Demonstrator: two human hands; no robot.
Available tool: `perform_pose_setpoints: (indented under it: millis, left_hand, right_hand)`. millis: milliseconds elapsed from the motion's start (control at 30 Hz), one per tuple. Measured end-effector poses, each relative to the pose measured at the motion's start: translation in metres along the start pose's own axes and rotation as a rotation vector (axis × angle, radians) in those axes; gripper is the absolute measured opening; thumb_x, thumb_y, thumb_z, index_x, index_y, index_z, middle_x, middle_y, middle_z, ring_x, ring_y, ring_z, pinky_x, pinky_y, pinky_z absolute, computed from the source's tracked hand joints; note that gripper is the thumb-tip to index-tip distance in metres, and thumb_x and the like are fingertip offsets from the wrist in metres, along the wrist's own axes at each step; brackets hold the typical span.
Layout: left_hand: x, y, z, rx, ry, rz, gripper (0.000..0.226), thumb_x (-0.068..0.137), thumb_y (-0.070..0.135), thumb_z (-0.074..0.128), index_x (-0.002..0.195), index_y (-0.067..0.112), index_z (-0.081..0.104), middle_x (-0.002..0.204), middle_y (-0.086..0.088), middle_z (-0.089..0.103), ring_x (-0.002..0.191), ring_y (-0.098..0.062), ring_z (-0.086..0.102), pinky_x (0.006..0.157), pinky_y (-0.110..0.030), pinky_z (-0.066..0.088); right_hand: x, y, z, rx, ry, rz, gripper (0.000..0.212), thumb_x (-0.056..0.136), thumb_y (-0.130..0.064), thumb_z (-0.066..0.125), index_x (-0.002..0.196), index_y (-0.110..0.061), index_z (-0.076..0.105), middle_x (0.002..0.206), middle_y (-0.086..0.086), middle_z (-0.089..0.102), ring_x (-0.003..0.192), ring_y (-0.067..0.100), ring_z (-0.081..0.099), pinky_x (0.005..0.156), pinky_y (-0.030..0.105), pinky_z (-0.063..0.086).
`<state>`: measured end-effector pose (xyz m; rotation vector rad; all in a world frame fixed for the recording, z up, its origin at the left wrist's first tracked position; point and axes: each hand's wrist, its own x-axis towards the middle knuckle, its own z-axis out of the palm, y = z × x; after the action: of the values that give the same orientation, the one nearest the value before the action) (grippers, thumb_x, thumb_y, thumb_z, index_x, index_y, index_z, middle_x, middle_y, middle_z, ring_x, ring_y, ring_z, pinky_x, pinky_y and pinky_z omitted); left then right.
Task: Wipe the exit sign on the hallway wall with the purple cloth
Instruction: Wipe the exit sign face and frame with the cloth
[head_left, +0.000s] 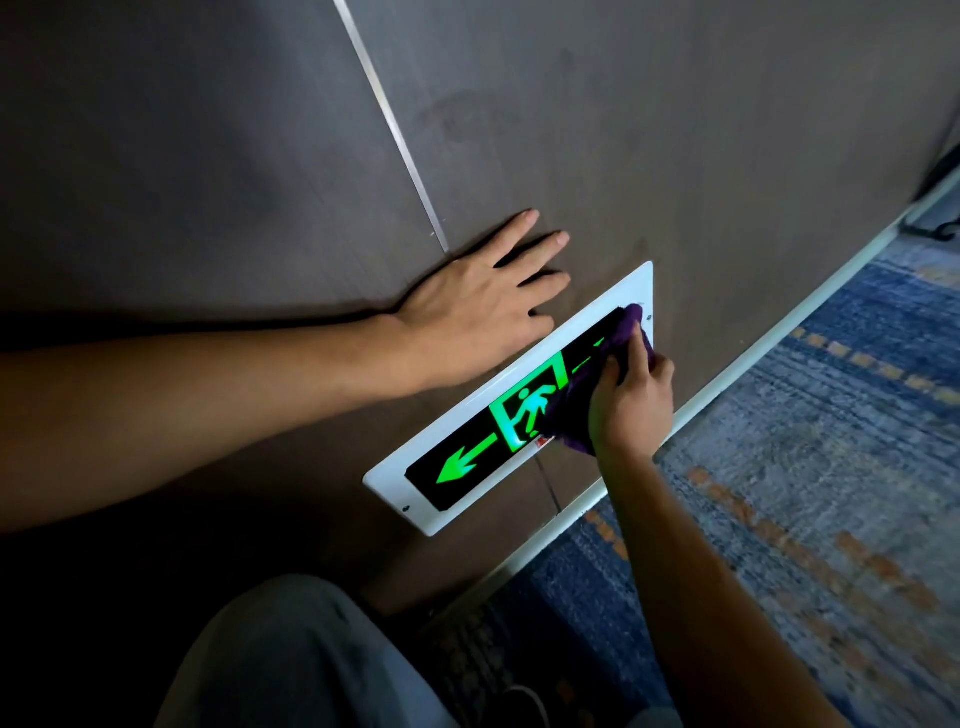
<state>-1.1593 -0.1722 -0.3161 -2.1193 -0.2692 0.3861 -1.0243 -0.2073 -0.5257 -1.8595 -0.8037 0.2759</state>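
Observation:
The exit sign (457, 470) is a white-framed black panel with green arrows and a running figure, set low in the dark wall. My right hand (631, 400) grips the bunched purple cloth (626, 338) and presses it on the sign's right half, covering most of the right arrow. My left hand (488, 304) lies flat on the wall just above the sign, fingers spread, holding nothing.
The dark wood-look wall (675, 130) has a thin metal strip (395, 135) running diagonally. A pale baseboard (727, 379) meets blue patterned carpet (831, 441) at the right. My bent knee in grey trousers (291, 660) is at the bottom.

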Motion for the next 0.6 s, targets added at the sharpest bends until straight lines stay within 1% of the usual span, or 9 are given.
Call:
perform_pose_setpoints:
  millis: [100, 167, 233, 333, 400, 467, 567, 600]
  left_hand:
    - [0.0, 0.0, 0.0, 0.002, 0.006, -0.005, 0.032, 0.1, 0.032, 0.05, 0.127, 0.022, 0.064, 0.164, -0.014, 0.036, 0.157, -0.044, 0.013, 0.124, -0.067, 0.003]
    - [0.0, -0.001, 0.002, 0.004, 0.017, 0.0, 0.032, 0.099, 0.031, 0.051, 0.126, 0.021, 0.065, 0.163, -0.015, 0.037, 0.156, -0.044, 0.015, 0.124, -0.067, 0.003]
    - [0.0, -0.001, 0.003, 0.002, 0.024, 0.0, 0.032, 0.099, 0.031, 0.05, 0.126, 0.021, 0.066, 0.163, -0.015, 0.037, 0.156, -0.044, 0.015, 0.124, -0.067, 0.002]
    - [0.0, 0.0, 0.004, 0.017, 0.011, 0.0, 0.031, 0.1, 0.032, 0.052, 0.126, 0.022, 0.065, 0.163, -0.014, 0.037, 0.156, -0.044, 0.015, 0.124, -0.067, 0.001]
    - [0.0, 0.0, 0.005, 0.03, 0.005, -0.003, 0.031, 0.099, 0.033, 0.055, 0.126, 0.022, 0.065, 0.164, -0.013, 0.036, 0.157, -0.044, 0.014, 0.124, -0.067, 0.0]
    - [0.0, 0.0, 0.006, 0.026, 0.014, -0.009, 0.03, 0.099, 0.034, 0.055, 0.126, 0.023, 0.065, 0.164, -0.011, 0.036, 0.157, -0.043, 0.014, 0.124, -0.066, -0.001]
    - [0.0, 0.001, 0.002, 0.019, -0.005, -0.015, 0.03, 0.101, 0.033, 0.054, 0.127, 0.024, 0.064, 0.165, -0.01, 0.034, 0.158, -0.042, 0.012, 0.125, -0.066, 0.0]
    - [0.0, 0.001, 0.001, 0.02, -0.019, -0.012, 0.031, 0.101, 0.033, 0.053, 0.129, 0.024, 0.063, 0.166, -0.01, 0.033, 0.158, -0.042, 0.011, 0.125, -0.066, 0.0]
  right_hand:
    - [-0.001, 0.003, 0.0, -0.009, -0.002, -0.005, 0.04, 0.106, -0.034, 0.044, 0.143, -0.023, 0.056, 0.124, 0.014, 0.057, 0.103, 0.036, 0.063, 0.078, 0.044, 0.057]
    - [0.001, 0.001, 0.0, -0.035, -0.024, 0.03, 0.039, 0.107, -0.034, 0.042, 0.141, -0.023, 0.056, 0.123, 0.015, 0.057, 0.102, 0.038, 0.063, 0.079, 0.043, 0.055]
    - [0.001, -0.002, 0.0, -0.086, -0.055, 0.066, 0.038, 0.107, -0.035, 0.04, 0.138, -0.022, 0.057, 0.12, 0.016, 0.057, 0.098, 0.041, 0.063, 0.075, 0.041, 0.051]
    - [0.002, -0.002, -0.001, -0.187, -0.08, 0.081, 0.036, 0.106, -0.033, 0.038, 0.129, -0.015, 0.058, 0.114, 0.018, 0.058, 0.092, 0.044, 0.064, 0.069, 0.038, 0.042]
    - [0.004, 0.001, -0.003, -0.283, -0.132, 0.082, 0.037, 0.105, -0.031, 0.037, 0.126, -0.011, 0.058, 0.113, 0.02, 0.059, 0.092, 0.045, 0.064, 0.071, 0.04, 0.045]
    - [0.008, 0.004, -0.006, -0.375, -0.224, 0.101, 0.036, 0.104, -0.028, 0.036, 0.126, -0.01, 0.058, 0.114, 0.02, 0.06, 0.096, 0.046, 0.065, 0.077, 0.044, 0.048]
    - [0.016, 0.014, -0.014, -0.399, -0.315, 0.115, 0.036, 0.101, -0.026, 0.039, 0.127, -0.012, 0.06, 0.117, 0.02, 0.062, 0.102, 0.044, 0.065, 0.08, 0.043, 0.047]
    - [0.019, 0.018, -0.018, -0.388, -0.322, 0.115, 0.036, 0.1, -0.026, 0.041, 0.128, -0.014, 0.061, 0.117, 0.02, 0.063, 0.102, 0.043, 0.066, 0.081, 0.042, 0.048]
